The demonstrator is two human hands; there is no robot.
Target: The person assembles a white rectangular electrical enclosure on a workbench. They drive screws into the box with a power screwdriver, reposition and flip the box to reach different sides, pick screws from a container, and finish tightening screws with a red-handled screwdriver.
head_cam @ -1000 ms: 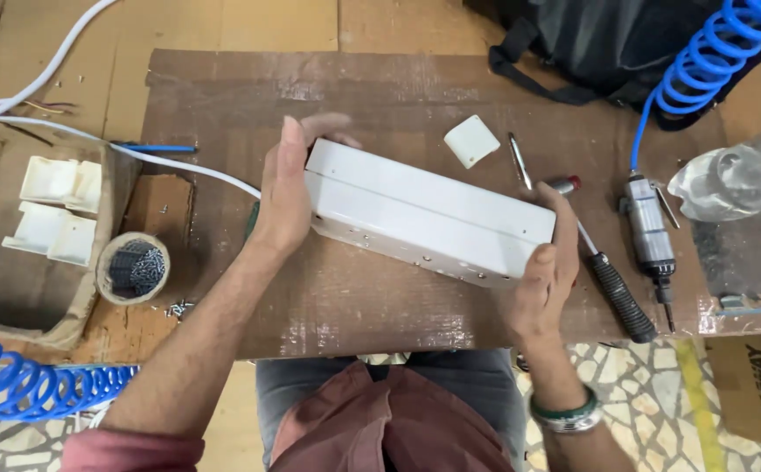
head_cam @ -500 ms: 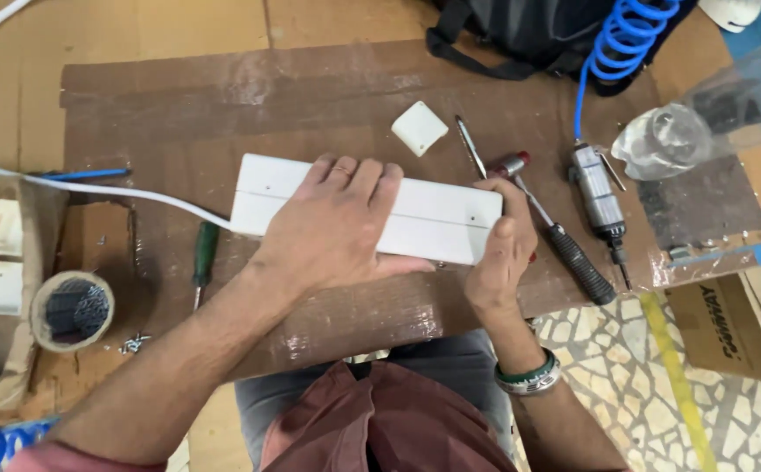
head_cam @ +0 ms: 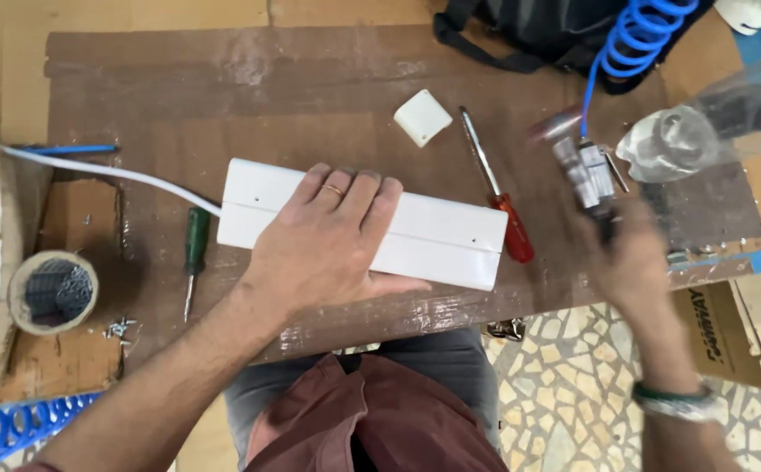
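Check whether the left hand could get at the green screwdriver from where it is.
Probably yes: the left hand lies flat on the white box, and the green screwdriver lies just left of the box with nothing between them.

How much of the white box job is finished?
Looks done: the long white box is closed up and lies flat on the workbench, its white cable attached. In hand: the left hand presses it down, while the blurred right hand grips the air tool. Left: small holes on the box look empty, so screws seem yet to go in.
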